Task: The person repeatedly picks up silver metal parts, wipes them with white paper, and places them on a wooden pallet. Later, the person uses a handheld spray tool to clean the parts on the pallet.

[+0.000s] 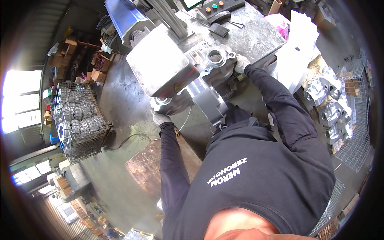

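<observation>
Head view: gloved hands (241,64) hold a metal casting (225,70); white housing (161,60) above.

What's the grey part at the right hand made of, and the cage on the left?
The grey part looks like cast metal, maybe aluminium: its body is dull, its round rim shiny. The cage seems to be dull metal wire: thin strands cross in a grid.
</observation>
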{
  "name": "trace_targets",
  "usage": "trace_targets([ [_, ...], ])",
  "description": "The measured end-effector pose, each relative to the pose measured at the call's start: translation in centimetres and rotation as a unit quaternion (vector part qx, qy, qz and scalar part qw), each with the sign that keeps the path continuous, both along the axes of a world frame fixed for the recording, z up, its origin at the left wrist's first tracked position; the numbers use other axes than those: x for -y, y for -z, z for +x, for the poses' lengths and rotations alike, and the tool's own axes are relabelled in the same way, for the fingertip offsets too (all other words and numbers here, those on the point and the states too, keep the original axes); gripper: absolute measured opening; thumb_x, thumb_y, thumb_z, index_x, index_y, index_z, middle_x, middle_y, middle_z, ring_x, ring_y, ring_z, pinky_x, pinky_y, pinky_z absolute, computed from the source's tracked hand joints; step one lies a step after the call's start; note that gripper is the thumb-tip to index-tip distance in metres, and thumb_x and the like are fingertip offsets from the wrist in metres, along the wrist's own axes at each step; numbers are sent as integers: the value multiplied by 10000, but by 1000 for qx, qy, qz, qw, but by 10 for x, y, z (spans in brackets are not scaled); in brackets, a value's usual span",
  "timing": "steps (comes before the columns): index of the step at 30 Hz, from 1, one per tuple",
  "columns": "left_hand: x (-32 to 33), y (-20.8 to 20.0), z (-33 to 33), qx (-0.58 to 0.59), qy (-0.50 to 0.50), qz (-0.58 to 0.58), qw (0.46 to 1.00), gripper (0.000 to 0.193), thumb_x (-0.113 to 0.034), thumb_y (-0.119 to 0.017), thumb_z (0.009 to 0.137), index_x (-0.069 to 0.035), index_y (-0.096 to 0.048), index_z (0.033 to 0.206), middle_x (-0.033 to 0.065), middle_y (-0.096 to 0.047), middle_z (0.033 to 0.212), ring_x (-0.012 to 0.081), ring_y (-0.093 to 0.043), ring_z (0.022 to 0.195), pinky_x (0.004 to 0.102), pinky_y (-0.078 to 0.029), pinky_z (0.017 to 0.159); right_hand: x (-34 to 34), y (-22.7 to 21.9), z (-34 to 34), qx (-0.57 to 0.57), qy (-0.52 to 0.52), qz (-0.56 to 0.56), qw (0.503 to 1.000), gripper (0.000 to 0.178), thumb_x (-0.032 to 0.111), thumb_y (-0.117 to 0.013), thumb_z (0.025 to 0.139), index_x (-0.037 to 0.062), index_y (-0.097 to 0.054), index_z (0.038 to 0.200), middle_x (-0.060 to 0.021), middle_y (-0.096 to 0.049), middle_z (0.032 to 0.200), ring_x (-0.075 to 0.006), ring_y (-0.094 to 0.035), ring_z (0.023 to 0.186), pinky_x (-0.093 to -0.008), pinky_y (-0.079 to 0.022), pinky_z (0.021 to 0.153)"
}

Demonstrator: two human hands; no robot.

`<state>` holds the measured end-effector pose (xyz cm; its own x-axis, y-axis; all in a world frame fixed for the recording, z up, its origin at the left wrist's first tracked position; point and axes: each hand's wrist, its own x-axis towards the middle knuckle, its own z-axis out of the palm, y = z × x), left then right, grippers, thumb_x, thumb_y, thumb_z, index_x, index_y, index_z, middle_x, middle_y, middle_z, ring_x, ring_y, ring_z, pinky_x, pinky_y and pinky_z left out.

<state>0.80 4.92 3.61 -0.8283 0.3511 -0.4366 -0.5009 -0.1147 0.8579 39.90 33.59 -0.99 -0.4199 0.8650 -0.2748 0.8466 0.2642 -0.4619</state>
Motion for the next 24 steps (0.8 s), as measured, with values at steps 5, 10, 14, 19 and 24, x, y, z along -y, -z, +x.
trace_targets([
  [5, -1, 3, 4, -21, -9, -2, 1000, 562, -439, -497, 1008, 39, -559, 1296, 190, -577, 1309, 331, -572, 1163, 450, -465, 1003, -2, 5, -1, -19, 27, -4, 999, 530, 192, -638, 775, 143, -559, 1297, -256, -558, 1281, -412, -559, 1193, -456, -485, 992],
  [10, -8, 6, 7, -15, -70, -30, 997, 619, -463, -535, 984, 60, -554, 1317, 173, -571, 1325, 288, -561, 1168, 392, -434, 1028, -3, 5, -1, -11, 26, -31, 999, 530, 211, -641, 788, 148, -560, 1308, -242, -532, 1328, -409, -536, 1229, -447, -467, 1027],
  [14, -8, -2, 15, -58, -73, -78, 993, 641, -478, -528, 977, 52, -535, 1338, 184, -530, 1380, 311, -557, 1191, 422, -452, 1010, -6, 15, 1, -31, 22, -37, 999, 545, 234, -630, 816, 147, -531, 1345, -238, -515, 1360, -397, -509, 1269, -438, -449, 1055],
  [19, -9, -10, 19, -24, -48, -34, 998, 659, -514, -474, 986, 6, -497, 1390, 184, -528, 1385, 333, -557, 1198, 469, -470, 977, -15, 38, 6, -90, -49, -11, 995, 468, 177, -595, 807, 102, -566, 1268, -270, -593, 1218, -438, -550, 1174, -458, -471, 1005],
  [24, -8, 2, 12, -15, -60, -39, 997, 655, -505, -487, 985, 8, -492, 1392, 173, -526, 1388, 328, -542, 1219, 465, -443, 1013, -17, 38, 8, -53, -15, -65, 996, 476, 222, -621, 815, 80, -561, 1266, -251, -575, 1260, -427, -542, 1189, -454, -463, 1015],
])
